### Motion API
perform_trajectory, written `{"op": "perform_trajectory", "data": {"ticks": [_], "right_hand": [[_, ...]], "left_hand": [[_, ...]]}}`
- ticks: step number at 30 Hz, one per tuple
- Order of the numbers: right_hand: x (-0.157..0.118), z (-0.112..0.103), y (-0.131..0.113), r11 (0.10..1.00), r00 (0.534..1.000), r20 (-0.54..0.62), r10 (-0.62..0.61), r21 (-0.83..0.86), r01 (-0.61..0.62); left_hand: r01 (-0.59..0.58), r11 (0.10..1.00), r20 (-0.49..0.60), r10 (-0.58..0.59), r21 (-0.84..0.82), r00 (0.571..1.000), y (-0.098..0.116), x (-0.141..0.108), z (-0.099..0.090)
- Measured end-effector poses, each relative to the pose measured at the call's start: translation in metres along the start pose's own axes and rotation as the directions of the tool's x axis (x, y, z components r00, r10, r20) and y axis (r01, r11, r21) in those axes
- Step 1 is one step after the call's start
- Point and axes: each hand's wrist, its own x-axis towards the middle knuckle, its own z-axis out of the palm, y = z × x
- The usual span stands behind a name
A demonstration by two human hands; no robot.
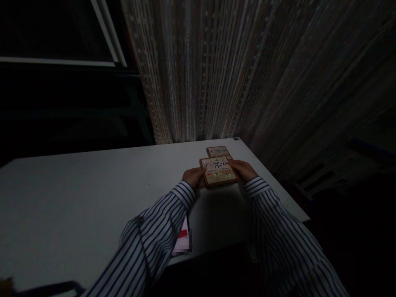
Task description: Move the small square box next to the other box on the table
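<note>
Head view, dim light. Nearest the camera, both forearms reach forward over the white table (77, 194), each in a blue-and-white striped sleeve (161, 231) with the cuff at the wrist. The arms converge toward the far right part of the tabletop. Under the left forearm, at the near table edge, lies a red-and-white card (183, 239); part of it is blurred and nothing on it reads.

The left hand (193, 177) sits at the left edge of a flat Chinese chess box (219, 171), fingers curled around that edge, thumb side up. The right hand (244, 170) mirrors it on the right edge, fingers wrapped over the side. Both hands are partly closed on the box, gripping it between them. Whether the box rests on the table or is held just above it cannot be told.

Box lid: tan border, pale centre panel, large dark brush characters across the top, with the printed line "Chinese Chess" below them. The smaller print lower down is too small to read.

Just behind it, touching or overlapped by its far edge, a second box (218, 151) of the same design lies flat on the table, near the far right corner. Its characters match; the fine text is not legible.

Beyond the table hangs a pleated curtain (216, 70), pale and vertically striped. To the far left, a dark window frame (105, 33).
</note>
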Motion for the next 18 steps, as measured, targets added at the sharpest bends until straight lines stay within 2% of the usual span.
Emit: {"op": "perform_trajectory", "data": {"ticks": [5, 12, 18], "right_hand": [[0.001, -0.013, -0.006, 0.994, 0.992, -0.067, 0.104, 0.039, -0.101], [0.004, -0.030, 0.000, 0.993, 0.990, -0.088, 0.111, 0.040, -0.107], [0.009, -0.046, 0.009, 0.992, 0.986, -0.125, 0.109, -0.045, -0.115]], "left_hand": [[-0.030, 1.000, -0.115, 0.031, 0.010, 0.993, -0.011, 0.001, 0.017], [-0.065, 0.997, -0.131, 0.068, 0.030, 0.989, -0.036, 0.015, 0.032], [-0.100, 0.990, -0.186, 0.118, 0.103, 0.975, -0.060, 0.030, 0.039]]}}
